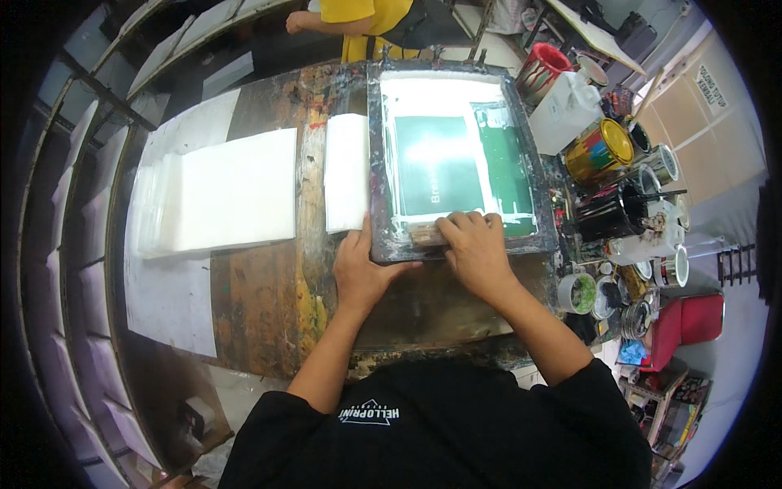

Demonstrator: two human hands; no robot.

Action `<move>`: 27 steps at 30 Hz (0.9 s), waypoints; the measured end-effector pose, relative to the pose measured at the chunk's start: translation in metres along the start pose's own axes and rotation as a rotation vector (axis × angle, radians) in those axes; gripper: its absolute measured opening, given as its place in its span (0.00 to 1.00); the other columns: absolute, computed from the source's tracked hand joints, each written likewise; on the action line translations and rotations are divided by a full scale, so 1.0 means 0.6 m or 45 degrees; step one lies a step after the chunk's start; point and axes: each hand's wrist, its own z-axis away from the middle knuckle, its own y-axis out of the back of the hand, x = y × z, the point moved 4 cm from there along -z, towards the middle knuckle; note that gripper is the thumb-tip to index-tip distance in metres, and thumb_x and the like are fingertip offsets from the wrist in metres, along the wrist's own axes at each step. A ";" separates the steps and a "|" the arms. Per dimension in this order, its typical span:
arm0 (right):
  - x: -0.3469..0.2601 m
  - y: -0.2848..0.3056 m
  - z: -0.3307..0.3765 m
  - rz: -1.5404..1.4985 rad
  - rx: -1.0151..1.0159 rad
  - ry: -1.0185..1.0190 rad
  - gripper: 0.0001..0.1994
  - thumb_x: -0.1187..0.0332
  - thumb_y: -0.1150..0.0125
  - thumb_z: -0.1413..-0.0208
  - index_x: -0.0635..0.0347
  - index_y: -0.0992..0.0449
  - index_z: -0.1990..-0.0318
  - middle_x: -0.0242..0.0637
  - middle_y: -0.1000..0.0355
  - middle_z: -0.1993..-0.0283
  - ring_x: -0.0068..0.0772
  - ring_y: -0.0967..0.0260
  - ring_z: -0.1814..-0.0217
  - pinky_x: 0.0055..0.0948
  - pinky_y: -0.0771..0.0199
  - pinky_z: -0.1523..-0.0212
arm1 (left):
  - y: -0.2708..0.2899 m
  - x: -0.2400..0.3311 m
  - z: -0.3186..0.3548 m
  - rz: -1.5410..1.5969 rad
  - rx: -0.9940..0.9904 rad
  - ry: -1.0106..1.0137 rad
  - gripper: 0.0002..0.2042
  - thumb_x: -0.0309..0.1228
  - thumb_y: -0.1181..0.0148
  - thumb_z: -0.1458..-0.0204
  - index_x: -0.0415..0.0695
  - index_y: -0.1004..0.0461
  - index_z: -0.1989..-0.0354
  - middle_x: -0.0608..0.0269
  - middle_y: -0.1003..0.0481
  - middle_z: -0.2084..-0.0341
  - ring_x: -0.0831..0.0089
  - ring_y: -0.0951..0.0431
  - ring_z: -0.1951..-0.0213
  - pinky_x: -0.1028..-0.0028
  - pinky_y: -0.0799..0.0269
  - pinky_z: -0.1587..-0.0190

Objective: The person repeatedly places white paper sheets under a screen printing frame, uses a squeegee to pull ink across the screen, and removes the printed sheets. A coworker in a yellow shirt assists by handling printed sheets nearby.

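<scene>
A dark-edged screen printing frame (542,179) lies on the worktable, its mesh showing green panels with white around them. At the mesh's near end my right hand (476,248) is closed over a squeegee (425,235) with a worn wooden grip; its blade is hidden. My left hand (362,269) rests against the frame's near left corner, index finger stretched along the left side and thumb along the near edge, spread apart. Just left of the frame, partly under it, lies a stack of white sheets (348,171).
A larger pile of white sheets (228,191) lies on the stained wooden table (261,285). Paint cans (599,151), a white jug (564,112) and several tubs crowd the right side. Drying racks (98,261) stand left. Beyond the table is a person in yellow (371,16).
</scene>
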 end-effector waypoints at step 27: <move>0.036 0.055 -0.086 0.014 -0.082 0.020 0.21 0.58 0.31 0.45 0.61 0.29 0.51 0.44 0.25 0.59 0.51 0.23 0.54 0.56 0.26 0.56 | 0.014 0.010 -0.001 0.288 -0.062 0.027 0.60 0.50 0.14 0.64 0.33 0.41 0.24 0.45 0.17 0.55 0.56 0.15 0.52 0.61 0.22 0.47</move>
